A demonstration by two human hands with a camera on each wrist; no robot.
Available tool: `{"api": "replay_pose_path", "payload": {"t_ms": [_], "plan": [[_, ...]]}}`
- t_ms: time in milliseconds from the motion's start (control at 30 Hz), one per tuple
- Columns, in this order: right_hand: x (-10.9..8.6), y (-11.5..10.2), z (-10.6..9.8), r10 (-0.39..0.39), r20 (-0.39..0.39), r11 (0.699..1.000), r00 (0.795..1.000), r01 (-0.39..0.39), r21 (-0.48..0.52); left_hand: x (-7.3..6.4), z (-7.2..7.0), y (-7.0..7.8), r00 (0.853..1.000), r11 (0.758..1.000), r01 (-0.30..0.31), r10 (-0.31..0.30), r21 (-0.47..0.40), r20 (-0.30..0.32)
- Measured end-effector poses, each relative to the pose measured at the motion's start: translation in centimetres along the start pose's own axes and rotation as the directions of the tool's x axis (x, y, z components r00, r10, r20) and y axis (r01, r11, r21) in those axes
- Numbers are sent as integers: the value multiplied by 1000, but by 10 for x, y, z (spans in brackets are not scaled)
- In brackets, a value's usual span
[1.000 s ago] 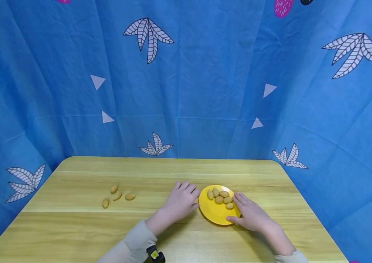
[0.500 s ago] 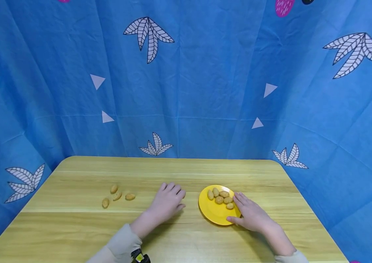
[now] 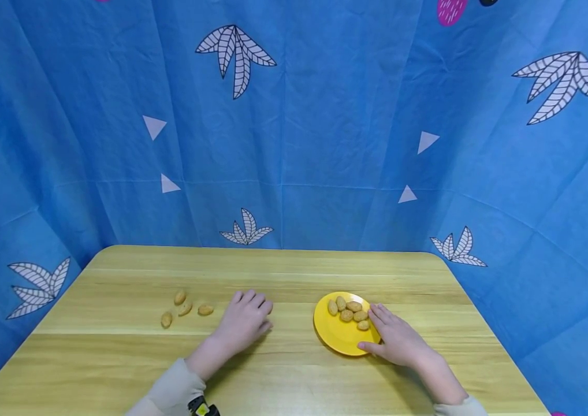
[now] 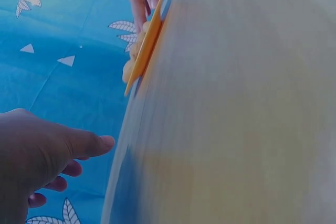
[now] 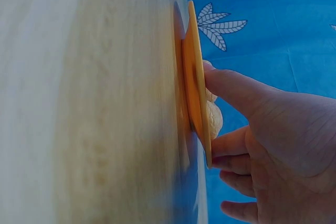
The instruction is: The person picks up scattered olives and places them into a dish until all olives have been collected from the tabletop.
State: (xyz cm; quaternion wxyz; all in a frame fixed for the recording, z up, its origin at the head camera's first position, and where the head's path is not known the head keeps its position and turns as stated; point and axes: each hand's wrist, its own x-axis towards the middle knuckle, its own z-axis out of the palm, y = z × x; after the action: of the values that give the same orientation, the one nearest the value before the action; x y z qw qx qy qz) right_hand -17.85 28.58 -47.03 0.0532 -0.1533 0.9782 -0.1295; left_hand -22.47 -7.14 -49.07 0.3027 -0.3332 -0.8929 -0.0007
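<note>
A round yellow plate point(image 3: 341, 338) sits right of the table's middle, bearing several tan, bumpy peanuts point(image 3: 346, 316) toward its far side. My right hand point(image 3: 400, 340) rests at the plate's right rim, thumb and fingers straight and spread apart. In the right wrist view the thumb point(image 5: 231, 85) lies on the plate's edge point(image 5: 197, 77), with the peanuts partly hidden beyond it. Left of the plate my left hand point(image 3: 244, 322) hovers over the table, fingers loosely bent and nothing held. Further left lie several loose peanuts point(image 3: 185, 308), the nearest just beside that hand.
The light wooden table point(image 3: 294, 381) has rounded far corners. Behind it and along both sides hangs a blue cloth point(image 3: 283, 127) printed with white leaves and triangles. A black device with a yellow mark point(image 3: 203, 409) is strapped near the left sleeve.
My left hand has moved away from the plate's left rim, leftward toward the loose peanuts. The right hand and the plate have stayed where they were.
</note>
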Motion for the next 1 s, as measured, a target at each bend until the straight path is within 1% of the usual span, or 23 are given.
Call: {"api": "replay_pose_path", "payload": {"t_ms": [133,333,500,600,833,1000], "plan": [[0,0,0,2,1,1000,1000,-2,1,-6,-2,-7,1000,1000,21,-21,-3,23],[-1,0,0,7,1,1000,1000,-7,3,-14,-12,-18,998,998,60,-60,-17,16],[0,0,0,8,6,1000,1000,-8,4,-21,-19,-27,993,994,102,-100,-43,55],[0,0,-1,6,6,1000,1000,-6,4,-26,-21,-33,992,992,115,-112,-48,59],[-1,-1,-2,1,6,1000,1000,-1,11,-36,-26,-48,987,988,151,-151,7,52],[-1,-1,-2,1,4,1000,1000,-1,4,-39,-31,-59,977,981,193,-195,31,82]]}}
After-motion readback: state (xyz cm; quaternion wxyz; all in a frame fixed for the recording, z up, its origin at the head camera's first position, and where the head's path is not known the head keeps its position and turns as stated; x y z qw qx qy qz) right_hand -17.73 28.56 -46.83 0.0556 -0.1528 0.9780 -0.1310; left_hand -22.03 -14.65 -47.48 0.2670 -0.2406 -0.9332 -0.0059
